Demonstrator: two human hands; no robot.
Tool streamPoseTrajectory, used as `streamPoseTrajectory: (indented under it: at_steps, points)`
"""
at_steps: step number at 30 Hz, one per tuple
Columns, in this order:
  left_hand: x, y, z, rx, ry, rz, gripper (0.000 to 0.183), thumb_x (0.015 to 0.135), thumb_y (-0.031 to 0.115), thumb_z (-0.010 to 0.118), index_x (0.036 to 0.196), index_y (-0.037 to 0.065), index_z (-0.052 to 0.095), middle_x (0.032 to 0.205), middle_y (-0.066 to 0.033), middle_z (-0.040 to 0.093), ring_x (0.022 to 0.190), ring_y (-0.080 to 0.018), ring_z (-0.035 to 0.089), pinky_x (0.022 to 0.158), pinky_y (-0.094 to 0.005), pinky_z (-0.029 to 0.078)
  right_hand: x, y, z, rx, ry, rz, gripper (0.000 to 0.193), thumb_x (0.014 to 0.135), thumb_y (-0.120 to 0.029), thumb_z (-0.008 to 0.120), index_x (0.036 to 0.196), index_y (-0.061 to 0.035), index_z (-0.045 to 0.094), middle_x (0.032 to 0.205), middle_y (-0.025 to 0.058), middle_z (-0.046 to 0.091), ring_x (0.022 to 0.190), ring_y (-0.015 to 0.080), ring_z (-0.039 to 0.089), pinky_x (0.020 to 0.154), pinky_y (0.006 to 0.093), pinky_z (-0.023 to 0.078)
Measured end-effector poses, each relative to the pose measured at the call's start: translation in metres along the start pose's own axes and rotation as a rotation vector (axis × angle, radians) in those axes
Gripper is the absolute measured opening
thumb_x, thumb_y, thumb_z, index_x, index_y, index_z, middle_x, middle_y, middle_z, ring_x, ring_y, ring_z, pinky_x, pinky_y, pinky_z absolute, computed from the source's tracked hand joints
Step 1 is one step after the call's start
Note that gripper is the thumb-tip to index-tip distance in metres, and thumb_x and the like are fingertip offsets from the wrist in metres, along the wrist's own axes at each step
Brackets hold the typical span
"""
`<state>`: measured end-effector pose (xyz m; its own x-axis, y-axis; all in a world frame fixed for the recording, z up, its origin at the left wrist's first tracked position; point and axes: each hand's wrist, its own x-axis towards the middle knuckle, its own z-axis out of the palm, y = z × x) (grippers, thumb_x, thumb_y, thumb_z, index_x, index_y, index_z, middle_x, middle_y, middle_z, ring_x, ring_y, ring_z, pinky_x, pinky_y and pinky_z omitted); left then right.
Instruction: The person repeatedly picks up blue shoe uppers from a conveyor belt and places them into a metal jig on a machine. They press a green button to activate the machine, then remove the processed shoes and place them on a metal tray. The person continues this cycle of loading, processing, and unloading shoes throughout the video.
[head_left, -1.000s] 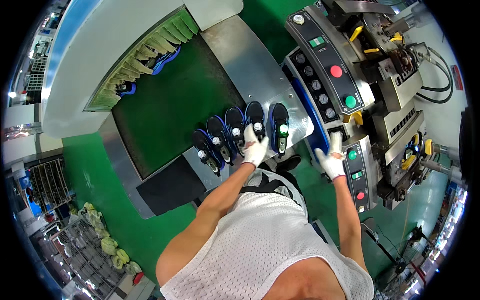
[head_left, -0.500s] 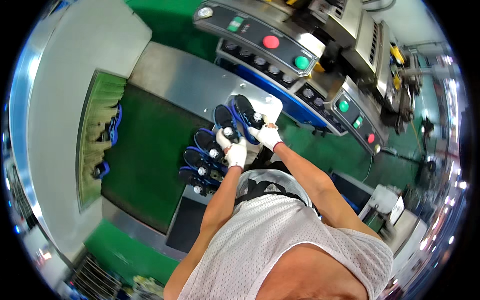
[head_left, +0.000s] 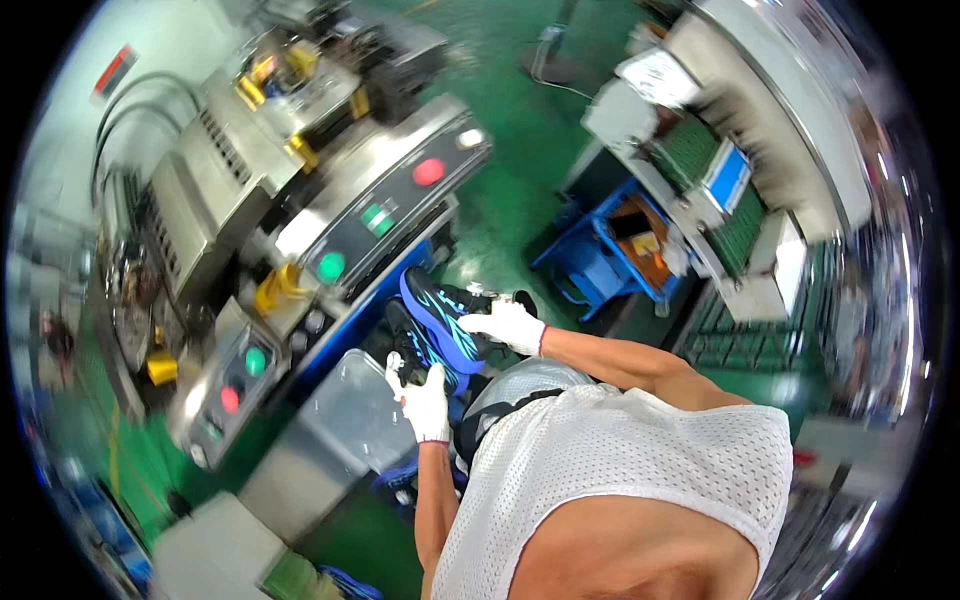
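Observation:
Both my hands wear white gloves and hold a pair of black sneakers with blue soles in front of my waist. My right hand point(head_left: 508, 327) is closed at the opening of the right sneaker point(head_left: 437, 318), which is tilted so its blue sole edge shows. Closed around the heel end of the left sneaker point(head_left: 405, 330), my left hand point(head_left: 424, 403) is beside a round metal knob that sticks up from it. The two sneakers lie close against each other, the right one partly covering the left. Exactly how the fingers grip is partly hidden.
Ahead on the left stands a machine with a button panel point(head_left: 375, 215). Below my left hand is a metal conveyor end point(head_left: 350, 410), with more sneakers point(head_left: 400, 480) on the belt. To the right are a blue cart point(head_left: 600, 255) and a bench with a green belt point(head_left: 735, 240).
I have turned to the right, away from the conveyor. The two sneakers have been lifted off its metal end and carried along in my hands.

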<state>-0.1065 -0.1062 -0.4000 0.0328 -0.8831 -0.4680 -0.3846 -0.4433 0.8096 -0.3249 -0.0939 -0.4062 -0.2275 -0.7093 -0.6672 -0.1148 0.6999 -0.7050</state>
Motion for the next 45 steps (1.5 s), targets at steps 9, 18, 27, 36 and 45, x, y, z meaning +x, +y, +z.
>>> streamPoseTrajectory:
  at_steps: [9,18,27,36,45]
  points:
    - [-0.017,0.168,0.208,0.072,-0.694,0.473,0.080,0.078,0.008,0.080,0.147,0.004,0.041,0.130,-0.0119,0.062,0.114,-0.0211,0.061,0.100,-0.0357,0.048,-0.101,0.061,-0.210,1.003,0.728,-0.253,0.055,0.081,-0.019,0.085,0.129,-0.0027,0.062,0.108,0.0027,0.067,0.094,0.0110,0.060,0.082,0.0308,0.051]
    - [-0.061,0.322,0.506,0.039,-0.955,0.994,0.067,0.082,0.010,0.072,0.141,-0.001,0.043,0.130,-0.0195,0.061,0.119,-0.0284,0.060,0.104,-0.0373,0.047,-0.160,0.148,-0.430,0.112,1.709,0.194,0.087,0.083,-0.048,0.078,0.145,0.0024,0.045,0.129,0.0281,0.062,0.116,0.0416,0.063,0.102,0.0477,0.047]
    - [-0.043,0.316,0.659,0.458,-0.864,1.053,0.068,0.092,0.039,0.057,0.141,-0.007,0.042,0.136,-0.0338,0.051,0.126,-0.0450,0.053,0.106,-0.0483,0.043,-0.135,0.133,-0.558,-0.066,1.432,0.357,0.081,0.086,-0.044,0.076,0.140,0.0096,0.049,0.133,0.0290,0.061,0.125,0.0390,0.059,0.107,0.0446,0.045]
    - [0.062,0.136,0.301,0.685,-0.707,0.597,0.044,0.099,0.039,0.052,0.126,0.006,0.063,0.122,-0.0214,0.068,0.117,-0.0372,0.064,0.100,-0.0458,0.050,0.045,0.080,-0.358,0.271,0.585,-0.565,0.039,0.097,-0.012,0.068,0.133,-0.0006,0.060,0.121,0.0114,0.068,0.111,0.0204,0.064,0.099,0.0337,0.050]
    - [-0.015,-0.209,-0.176,0.379,0.861,-0.348,0.041,0.097,0.044,0.054,0.120,0.011,0.065,0.117,-0.0183,0.070,0.107,-0.0411,0.067,0.091,-0.0530,0.054,0.151,0.072,-0.129,-0.727,-0.312,-0.340,0.058,0.092,-0.027,0.072,0.139,0.0023,0.056,0.129,0.0194,0.068,0.107,0.0239,0.067,0.088,0.0356,0.053]
